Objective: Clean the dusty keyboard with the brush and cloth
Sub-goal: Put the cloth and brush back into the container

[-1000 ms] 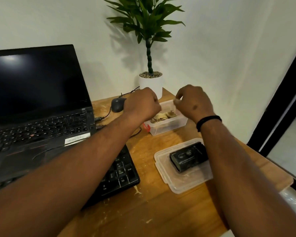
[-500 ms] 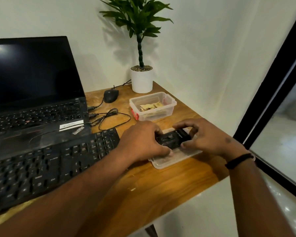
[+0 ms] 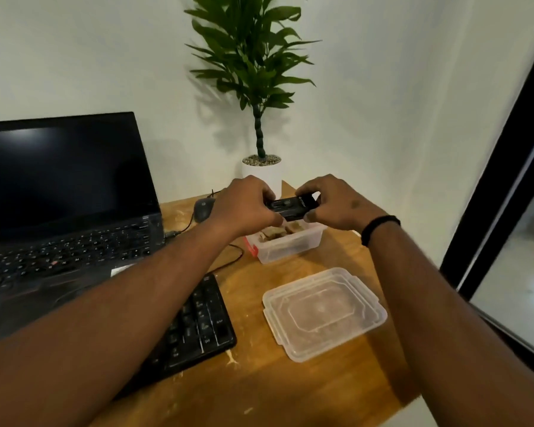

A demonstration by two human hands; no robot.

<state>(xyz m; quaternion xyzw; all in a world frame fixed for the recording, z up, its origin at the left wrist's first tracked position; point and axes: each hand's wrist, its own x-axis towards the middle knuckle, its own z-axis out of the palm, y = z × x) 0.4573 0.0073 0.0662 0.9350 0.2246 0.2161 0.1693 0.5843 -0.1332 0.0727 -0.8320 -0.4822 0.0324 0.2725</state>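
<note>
A small black box-shaped device (image 3: 291, 206) is held in the air between both hands, above a clear plastic tub (image 3: 290, 246). My left hand (image 3: 244, 206) grips its left end and my right hand (image 3: 333, 204) grips its right end. The tub holds beige pieces (image 3: 273, 234), perhaps folded cloth. Its clear lid (image 3: 324, 312) lies flat on the desk nearer me with nothing on it. The black keyboard (image 3: 204, 322) lies at the lower left, mostly hidden by my left forearm. No brush is visible.
An open black laptop (image 3: 59, 211) stands at the left on the wooden desk (image 3: 290, 389). Behind my hands are a black mouse (image 3: 202, 208) with its cable and a potted plant (image 3: 261, 171) against the wall. The desk's right edge borders a dark door frame (image 3: 500, 195).
Both hands lifted the black device off the lid and carried it away from me, over the tub. The lid is left bare. The camera view shifted.
</note>
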